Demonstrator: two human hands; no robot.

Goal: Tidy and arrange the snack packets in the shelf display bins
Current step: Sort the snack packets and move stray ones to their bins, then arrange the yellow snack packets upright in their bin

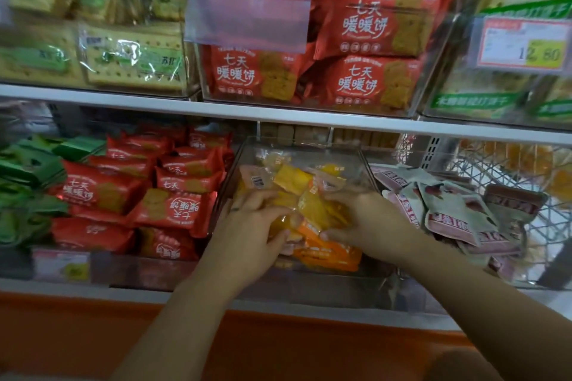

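Nearest the camera runs the orange ledge (278,343) of the shelf unit, and both bare forearms reach over it into the lower row.

The left hand (252,226) and the right hand (368,219) meet inside the clear bin (309,145). Each has its fingers curled over and its thumb tucked under a loose heap of yellow packets (309,210), so the two hands hold the front of the pile between them. More of these packets lie jumbled behind, some face down with a barcode showing.

The step in hand looks like gathering and squaring this heap. To do it well:
- Keep the grip light, since the contents probably crush easily.
- Turn the printed faces forward and stack them flat.
- Draw the rear packets up to the front wall.
- Keep elbows in, so nothing is nudged next door.

Just left sit red packets (173,207), several tilted, with green packets (24,195) beyond them. Just right lie pink-and-white packets (455,210), close enough to get mixed in.

Farther up, the upper shelf (216,108) carries fuller bins and a price tag (523,43).
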